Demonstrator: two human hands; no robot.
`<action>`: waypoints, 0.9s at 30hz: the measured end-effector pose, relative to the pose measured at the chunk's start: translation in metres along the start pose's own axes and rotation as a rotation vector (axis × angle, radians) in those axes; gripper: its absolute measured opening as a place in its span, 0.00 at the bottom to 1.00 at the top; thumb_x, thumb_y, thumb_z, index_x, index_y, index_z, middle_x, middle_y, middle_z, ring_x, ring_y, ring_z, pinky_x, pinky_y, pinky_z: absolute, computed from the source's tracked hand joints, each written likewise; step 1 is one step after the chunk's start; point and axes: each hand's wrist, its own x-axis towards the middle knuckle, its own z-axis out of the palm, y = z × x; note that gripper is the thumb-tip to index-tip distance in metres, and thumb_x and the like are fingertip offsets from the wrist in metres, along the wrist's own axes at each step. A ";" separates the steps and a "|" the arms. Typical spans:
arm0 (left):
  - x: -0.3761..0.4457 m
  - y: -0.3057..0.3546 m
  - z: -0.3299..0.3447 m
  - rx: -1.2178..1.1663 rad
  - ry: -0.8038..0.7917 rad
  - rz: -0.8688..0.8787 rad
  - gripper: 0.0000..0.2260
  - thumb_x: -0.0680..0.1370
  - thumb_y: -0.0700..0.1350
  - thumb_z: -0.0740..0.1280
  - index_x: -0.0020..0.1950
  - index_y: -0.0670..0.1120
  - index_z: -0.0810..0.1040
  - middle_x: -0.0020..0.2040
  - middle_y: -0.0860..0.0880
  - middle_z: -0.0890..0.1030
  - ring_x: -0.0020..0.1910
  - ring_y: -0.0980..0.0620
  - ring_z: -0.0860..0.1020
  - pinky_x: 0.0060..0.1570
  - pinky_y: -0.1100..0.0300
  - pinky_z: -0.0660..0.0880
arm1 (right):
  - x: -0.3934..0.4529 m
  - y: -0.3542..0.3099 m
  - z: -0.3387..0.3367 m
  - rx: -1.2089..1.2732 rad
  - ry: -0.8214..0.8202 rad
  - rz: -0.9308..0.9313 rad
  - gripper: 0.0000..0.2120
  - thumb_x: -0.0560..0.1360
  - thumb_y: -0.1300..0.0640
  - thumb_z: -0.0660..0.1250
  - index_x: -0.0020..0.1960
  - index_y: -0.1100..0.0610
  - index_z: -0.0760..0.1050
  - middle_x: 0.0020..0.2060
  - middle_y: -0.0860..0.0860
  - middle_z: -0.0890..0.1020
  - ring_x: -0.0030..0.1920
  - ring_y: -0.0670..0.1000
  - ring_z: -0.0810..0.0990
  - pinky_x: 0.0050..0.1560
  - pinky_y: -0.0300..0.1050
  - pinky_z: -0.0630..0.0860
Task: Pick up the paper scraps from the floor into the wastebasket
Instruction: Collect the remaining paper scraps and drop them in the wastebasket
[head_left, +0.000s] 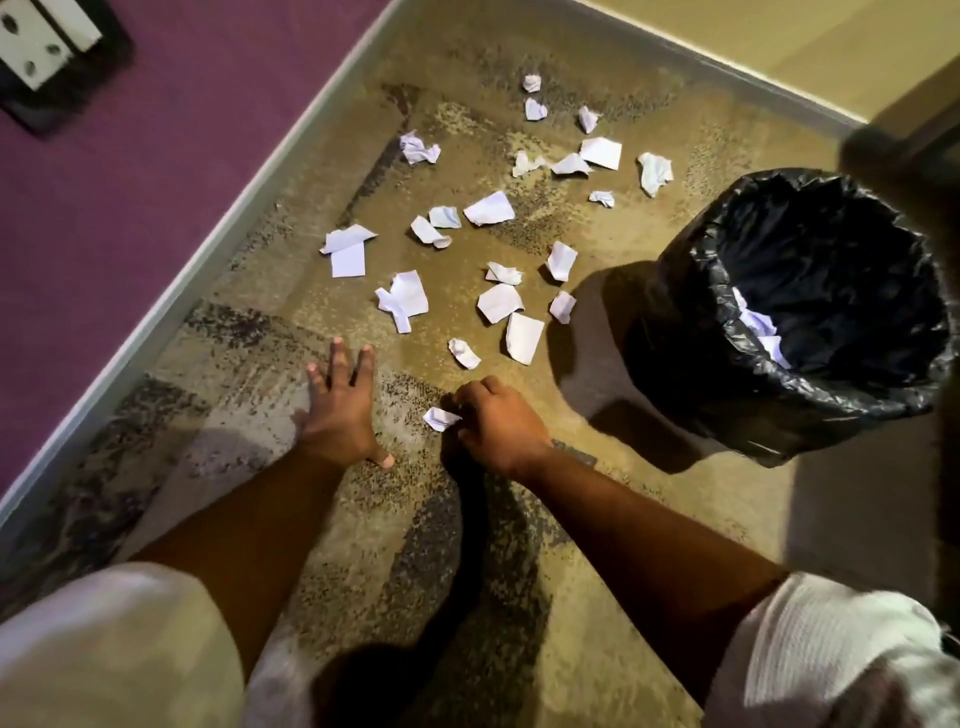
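Your right hand (498, 426) has its fingers curled around a small crumpled white paper scrap (440, 418), which lies on the mottled tan-and-grey carpet (363, 519) just left of your knuckles. Your left hand (340, 410) is flat on the carpet beside it, fingers straight and spread, holding nothing. Beyond both hands, many more white paper scraps (402, 299) are scattered across the carpet, some flat, some balled up. To their right stands the round wastebasket lined with a black plastic bag (810, 317), a few white scraps visible inside. A purple wall (156, 182) runs along the left.
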 end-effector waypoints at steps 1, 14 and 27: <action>0.005 0.000 -0.001 -0.027 -0.029 -0.010 0.72 0.55 0.54 0.85 0.79 0.56 0.30 0.77 0.49 0.24 0.77 0.34 0.32 0.65 0.20 0.55 | 0.006 -0.001 0.006 -0.001 -0.031 0.003 0.23 0.77 0.53 0.69 0.71 0.51 0.72 0.65 0.55 0.74 0.64 0.59 0.73 0.63 0.52 0.74; 0.019 0.004 0.003 0.020 -0.019 -0.105 0.74 0.53 0.55 0.85 0.79 0.55 0.30 0.78 0.48 0.25 0.77 0.33 0.32 0.74 0.33 0.57 | 0.037 0.014 0.026 0.065 0.171 -0.008 0.13 0.77 0.49 0.70 0.57 0.54 0.76 0.57 0.52 0.74 0.56 0.55 0.75 0.52 0.48 0.74; 0.018 0.013 -0.008 0.103 -0.075 -0.120 0.74 0.55 0.57 0.84 0.78 0.54 0.27 0.76 0.46 0.22 0.78 0.33 0.34 0.68 0.28 0.63 | 0.124 0.082 -0.053 0.556 0.602 0.443 0.26 0.80 0.49 0.69 0.71 0.60 0.66 0.79 0.61 0.54 0.81 0.61 0.56 0.78 0.45 0.53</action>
